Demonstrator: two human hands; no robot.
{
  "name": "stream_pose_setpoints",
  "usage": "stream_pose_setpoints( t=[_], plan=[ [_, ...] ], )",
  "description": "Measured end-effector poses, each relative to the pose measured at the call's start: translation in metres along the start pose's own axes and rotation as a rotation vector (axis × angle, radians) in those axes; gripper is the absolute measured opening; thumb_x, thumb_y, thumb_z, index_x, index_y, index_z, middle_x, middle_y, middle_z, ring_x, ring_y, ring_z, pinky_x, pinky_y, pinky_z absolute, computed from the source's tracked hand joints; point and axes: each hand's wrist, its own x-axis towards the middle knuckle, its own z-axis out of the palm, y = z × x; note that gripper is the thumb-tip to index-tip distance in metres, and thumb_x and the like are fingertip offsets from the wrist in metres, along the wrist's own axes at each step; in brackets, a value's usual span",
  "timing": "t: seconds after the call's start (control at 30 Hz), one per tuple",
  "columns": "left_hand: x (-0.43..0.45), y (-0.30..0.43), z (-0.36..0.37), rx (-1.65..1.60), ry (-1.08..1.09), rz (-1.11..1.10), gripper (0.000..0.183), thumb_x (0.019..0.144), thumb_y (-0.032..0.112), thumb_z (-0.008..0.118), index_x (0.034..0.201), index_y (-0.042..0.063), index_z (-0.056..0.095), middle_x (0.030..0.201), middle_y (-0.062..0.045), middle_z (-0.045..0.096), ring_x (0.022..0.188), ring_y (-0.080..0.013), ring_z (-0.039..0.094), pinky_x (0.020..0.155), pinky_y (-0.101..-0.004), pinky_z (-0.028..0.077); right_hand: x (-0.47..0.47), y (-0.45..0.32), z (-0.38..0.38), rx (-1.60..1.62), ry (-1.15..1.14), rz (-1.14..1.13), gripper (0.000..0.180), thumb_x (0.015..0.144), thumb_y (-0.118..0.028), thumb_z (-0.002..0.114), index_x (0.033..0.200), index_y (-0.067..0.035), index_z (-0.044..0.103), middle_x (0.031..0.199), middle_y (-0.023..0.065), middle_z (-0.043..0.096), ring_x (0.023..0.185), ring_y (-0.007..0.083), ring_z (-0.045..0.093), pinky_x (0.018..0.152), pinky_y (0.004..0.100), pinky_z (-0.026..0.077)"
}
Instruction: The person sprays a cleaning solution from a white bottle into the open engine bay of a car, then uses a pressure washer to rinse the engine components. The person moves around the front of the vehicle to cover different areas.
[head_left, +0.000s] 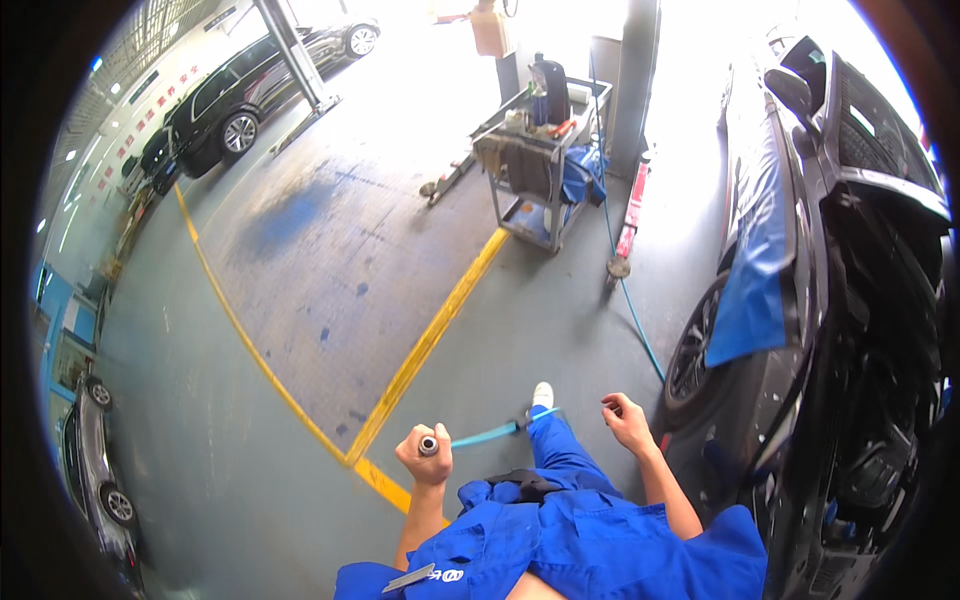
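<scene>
My left hand (425, 459) is closed in a fist around a light blue air hose (484, 435). Its round, hollow metal end fitting (428, 446) pokes up from the top of the fist. From that hand the hose runs across in front of me, past a black sleeve, towards my leg. My right hand (628, 426) hangs in the air with loosely bent fingers and no visible object in it. Closest to it is the front wheel (694, 345) of a dark car (814, 315), whose fender wears a blue protective cover (754, 292).
A grey tool trolley (525, 169) carrying bottles and a black jug stands ahead, beside a lift post (634, 90). A red lift arm (634, 206) and a blue hose (637, 322) lie along the floor. Yellow lines (435, 337) mark the bay. Another black car (232, 97) is parked far left.
</scene>
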Motion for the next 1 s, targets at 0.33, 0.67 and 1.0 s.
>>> stream_pose_setpoints(
  t=[0.33,0.67,1.0],
  plan=[
    [0.265,-0.055,0.216,-0.248,-0.249,0.029,0.025,0.080,-0.005,0.064,0.065,0.005,0.047,0.052,-0.003,0.047,0.046,-0.0089,0.041,0.044,-0.0249,0.032,0.424,-0.128,-0.009,-0.095,0.066,-0.183,0.029,0.083,-0.017,0.065,0.108,-0.003,0.060,0.086,0.0149,0.068,0.079,0.0268,0.067,0.072,0.0360,0.052],
    [0.478,-0.199,0.398,-0.404,-0.443,-0.157,0.026,0.080,-0.006,0.064,0.064,0.004,0.046,0.056,-0.001,0.051,0.050,-0.0047,0.043,0.047,-0.0229,0.035,0.858,-0.191,0.017,-0.721,0.626,0.084,0.085,0.074,-0.032,0.078,0.138,-0.002,0.031,0.129,0.0173,0.040,0.122,0.0363,0.045,0.088,0.0469,0.053],
    [0.639,-0.256,0.485,-0.442,-0.643,-0.264,0.028,0.083,-0.001,0.067,0.063,0.005,0.048,0.050,0.003,0.045,0.046,-0.0027,0.039,0.042,-0.0231,0.029,0.937,-0.206,-0.033,-0.337,0.648,0.633,0.049,0.082,-0.036,0.058,0.115,0.000,0.053,0.114,0.0227,0.064,0.106,0.0403,0.063,0.091,0.0502,0.049]
  ],
)
